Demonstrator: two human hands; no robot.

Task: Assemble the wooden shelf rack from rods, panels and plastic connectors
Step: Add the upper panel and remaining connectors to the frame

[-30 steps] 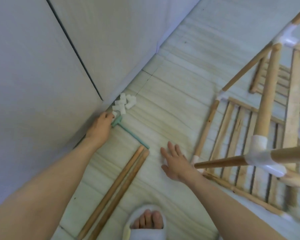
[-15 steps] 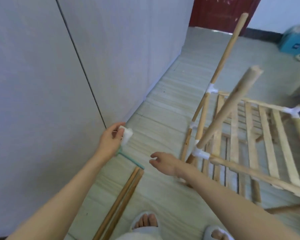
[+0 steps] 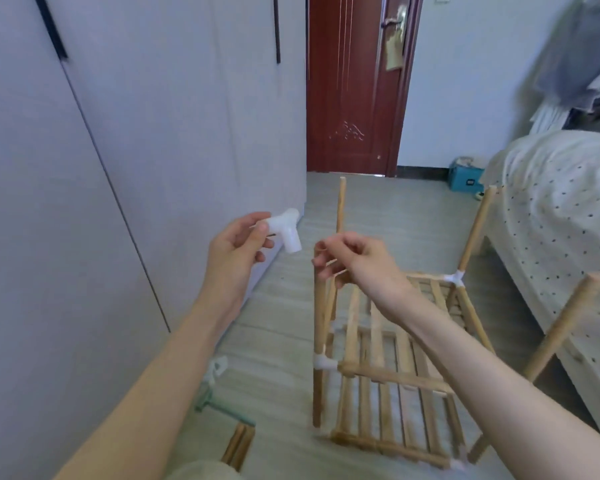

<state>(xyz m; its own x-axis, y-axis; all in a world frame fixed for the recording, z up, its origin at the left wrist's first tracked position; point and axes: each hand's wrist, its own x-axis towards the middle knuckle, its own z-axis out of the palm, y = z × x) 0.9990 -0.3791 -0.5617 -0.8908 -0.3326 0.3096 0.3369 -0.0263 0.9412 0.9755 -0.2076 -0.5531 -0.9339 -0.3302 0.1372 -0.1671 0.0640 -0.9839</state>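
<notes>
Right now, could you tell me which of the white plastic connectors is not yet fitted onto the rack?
The white connector pinched in the left hand: it is held in the air, with no rod in it. The others, such as the front-corner one, already join rods.

single head-worn view, facing forward and slightly down, hands near, door (image 3: 352,84) far ahead

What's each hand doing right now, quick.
Left hand: holds a white plastic connector.
Right hand: fingers curled at the top of an upright rod; whether it grips cannot be told.
</notes>
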